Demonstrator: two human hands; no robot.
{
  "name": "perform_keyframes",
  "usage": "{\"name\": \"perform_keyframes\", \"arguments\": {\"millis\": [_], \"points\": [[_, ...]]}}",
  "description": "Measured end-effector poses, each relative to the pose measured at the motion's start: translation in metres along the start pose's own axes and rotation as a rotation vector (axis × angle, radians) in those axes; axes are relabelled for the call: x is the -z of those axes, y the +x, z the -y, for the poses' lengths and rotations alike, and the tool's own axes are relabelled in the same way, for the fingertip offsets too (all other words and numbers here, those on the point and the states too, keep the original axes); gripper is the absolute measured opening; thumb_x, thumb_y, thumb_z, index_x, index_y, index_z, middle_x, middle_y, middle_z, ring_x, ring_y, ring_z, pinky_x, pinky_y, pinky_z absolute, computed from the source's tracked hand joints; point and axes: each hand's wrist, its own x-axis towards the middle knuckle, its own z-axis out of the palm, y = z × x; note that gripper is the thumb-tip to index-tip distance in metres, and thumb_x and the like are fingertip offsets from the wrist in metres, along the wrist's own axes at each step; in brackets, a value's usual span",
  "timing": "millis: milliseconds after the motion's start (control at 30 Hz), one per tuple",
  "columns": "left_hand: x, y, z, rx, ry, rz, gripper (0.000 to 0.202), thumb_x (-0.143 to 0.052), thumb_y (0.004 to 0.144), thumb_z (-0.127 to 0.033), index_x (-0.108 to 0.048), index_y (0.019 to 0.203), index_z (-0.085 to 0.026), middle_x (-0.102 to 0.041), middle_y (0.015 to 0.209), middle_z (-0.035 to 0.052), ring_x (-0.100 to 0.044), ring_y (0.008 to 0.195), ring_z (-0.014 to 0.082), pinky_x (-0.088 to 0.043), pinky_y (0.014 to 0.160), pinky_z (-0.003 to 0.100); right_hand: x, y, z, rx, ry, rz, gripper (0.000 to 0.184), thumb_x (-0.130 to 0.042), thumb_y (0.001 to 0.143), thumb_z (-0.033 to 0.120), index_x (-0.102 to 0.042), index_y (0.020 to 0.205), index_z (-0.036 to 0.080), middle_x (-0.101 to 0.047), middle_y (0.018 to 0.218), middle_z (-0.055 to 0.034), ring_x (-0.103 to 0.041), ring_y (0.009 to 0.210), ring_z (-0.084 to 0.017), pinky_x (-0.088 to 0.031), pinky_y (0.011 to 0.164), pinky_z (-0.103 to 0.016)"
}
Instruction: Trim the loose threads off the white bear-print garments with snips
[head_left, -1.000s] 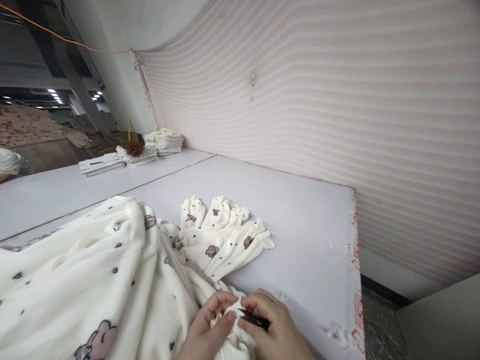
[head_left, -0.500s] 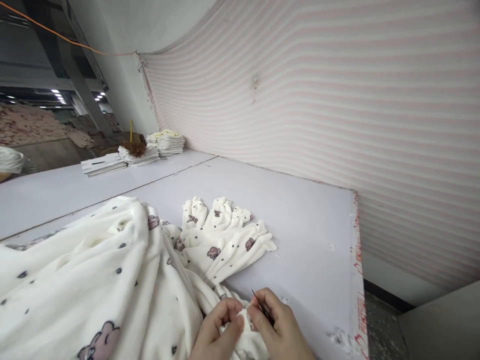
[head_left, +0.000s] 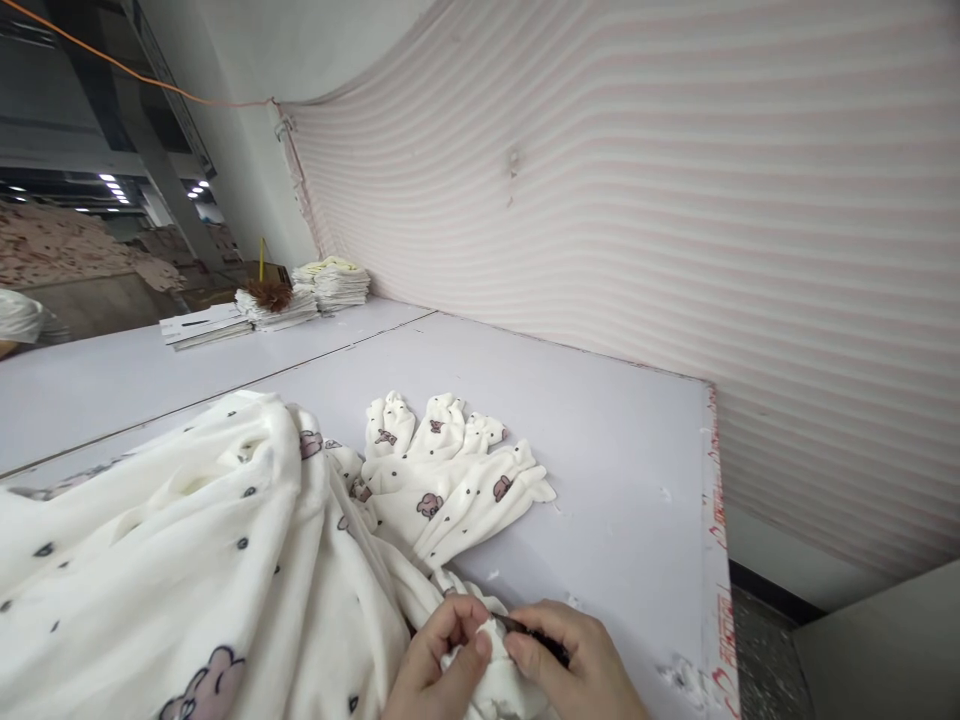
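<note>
At the lower middle, my left hand [head_left: 442, 655] is closed, pinching white fabric between thumb and fingers. Just right of it, my right hand [head_left: 574, 655] is closed around small dark thread snips [head_left: 544, 637], whose thin tip points left at the pinched fabric. That fabric is a bunched end of a white garment [head_left: 510, 685] and lies partly beneath both hands. A large heap of white garments [head_left: 202, 560] with mauve animal prints and small dark marks fills the left foreground. Beyond my hands, several gathered garment ends [head_left: 442, 480] lie fanned out on the table.
The pale table [head_left: 600, 430] has a seam and a right edge with red-printed tape [head_left: 720, 590]. White thread scraps [head_left: 682, 680] lie near that edge. Folded stacks [head_left: 334, 285] stand at the back left. A striped cloth [head_left: 637, 200] hangs behind the table.
My right hand has shifted slightly right and turned, so the snips' tip has swung from pointing up to pointing left at the fabric. My left hand keeps its pinch.
</note>
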Motion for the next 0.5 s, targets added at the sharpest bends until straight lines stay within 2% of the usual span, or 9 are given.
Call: {"name": "perform_keyframes", "arguments": {"millis": [133, 200, 267, 333, 400, 500], "points": [[0.003, 0.004, 0.006, 0.02, -0.055, 0.019, 0.046, -0.07, 0.07, -0.061, -0.061, 0.082, -0.017, -0.049, 0.067, -0.0044, -0.04, 0.063, 0.0106, -0.031, 0.061, 0.021, -0.002, -0.001, -0.001, 0.026, 0.057, -0.042, 0.019, -0.06, 0.082, 0.033, -0.067, 0.085, 0.017, -0.067, 0.079, -0.0035, -0.063, 0.075, -0.019, -0.049, 0.068, -0.025], [0.003, 0.005, 0.007, 0.022, -0.074, 0.018, 0.046, -0.071, 0.07, -0.06, -0.061, 0.082, -0.017, -0.049, 0.067, -0.0046, -0.04, 0.062, 0.0101, -0.032, 0.06, 0.021, -0.003, -0.002, 0.0, 0.093, -0.042, -0.077, 0.016, -0.056, 0.084, 0.03, -0.063, 0.078, 0.017, -0.062, 0.076, -0.0027, -0.061, 0.073, -0.018, -0.047, 0.067, -0.025], [0.002, 0.003, 0.006, 0.033, -0.066, 0.024, 0.046, -0.07, 0.07, -0.061, -0.061, 0.082, -0.018, -0.049, 0.066, -0.0049, -0.04, 0.059, 0.0096, -0.031, 0.058, 0.021, -0.002, -0.002, 0.003, 0.136, -0.15, -0.1, 0.021, -0.049, 0.089, 0.029, -0.058, 0.074, 0.018, -0.061, 0.074, -0.0031, -0.06, 0.072, -0.018, -0.044, 0.065, -0.026], [0.0, 0.0, 0.003, 0.013, 0.013, 0.013, 0.044, -0.069, 0.072, -0.06, -0.065, 0.09, -0.02, -0.052, 0.067, -0.004, -0.044, 0.06, 0.0112, -0.035, 0.059, 0.022, 0.0, 0.0, 0.007, 0.14, -0.17, -0.128, 0.022, -0.042, 0.093, 0.031, -0.055, 0.079, 0.02, -0.062, 0.072, -0.0023, -0.059, 0.067, -0.018, -0.043, 0.062, -0.026], [-0.002, -0.003, -0.002, -0.055, 0.151, 0.0, 0.042, -0.066, 0.075, -0.058, -0.068, 0.098, -0.023, -0.06, 0.074, -0.0005, -0.05, 0.068, 0.0152, -0.041, 0.066, 0.025, 0.0, 0.003, 0.012, 0.129, -0.117, -0.169, 0.023, -0.04, 0.095, 0.035, -0.053, 0.084, 0.021, -0.061, 0.066, 0.0004, -0.057, 0.06, -0.016, -0.041, 0.059, -0.025], [-0.002, -0.005, -0.006, -0.081, 0.264, 0.034, 0.038, -0.06, 0.08, -0.057, -0.071, 0.088, -0.022, -0.065, 0.076, 0.0017, -0.052, 0.071, 0.017, -0.042, 0.07, 0.026, 0.0, 0.01, 0.019, 0.095, 0.021, -0.206, 0.028, -0.04, 0.095, 0.043, -0.051, 0.08, 0.021, -0.057, 0.059, 0.0028, -0.055, 0.056, -0.014, -0.041, 0.057, -0.023]]}}
